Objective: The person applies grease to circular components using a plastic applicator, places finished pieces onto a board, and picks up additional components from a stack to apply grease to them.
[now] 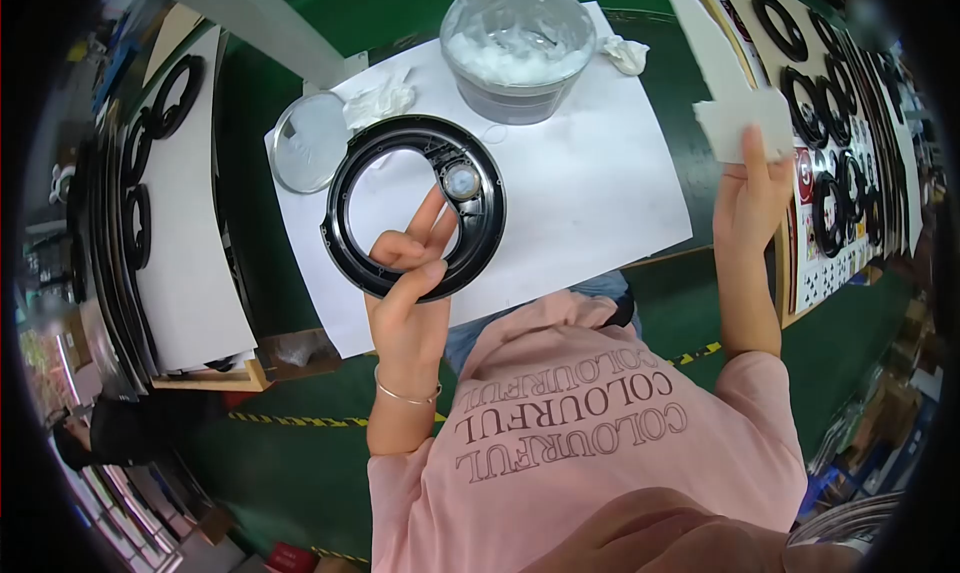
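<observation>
My left hand (400,303) is closed on a black ring-shaped housing (484,218), holding it up above a white sheet. The thumb lies at its lower rim and fingers come up through its opening. A round, pale, translucent part (461,181) sits in the wide right side of the ring. Out to the right, my right hand (750,188) grips a flat, off-white, card-like piece (745,123) with a long narrow upper end. Past the ring stands a clear tub (520,103) of white paste, with its round lid (307,143) lying to the left.
The white sheet (590,203) covers part of the dark green table. Crumpled tissues (385,98) lie beside the lid, and another tissue (627,55) is right of the tub. Boards with several black rings stand at left (190,273) and right (790,18). A grey post (260,23) rises at the back.
</observation>
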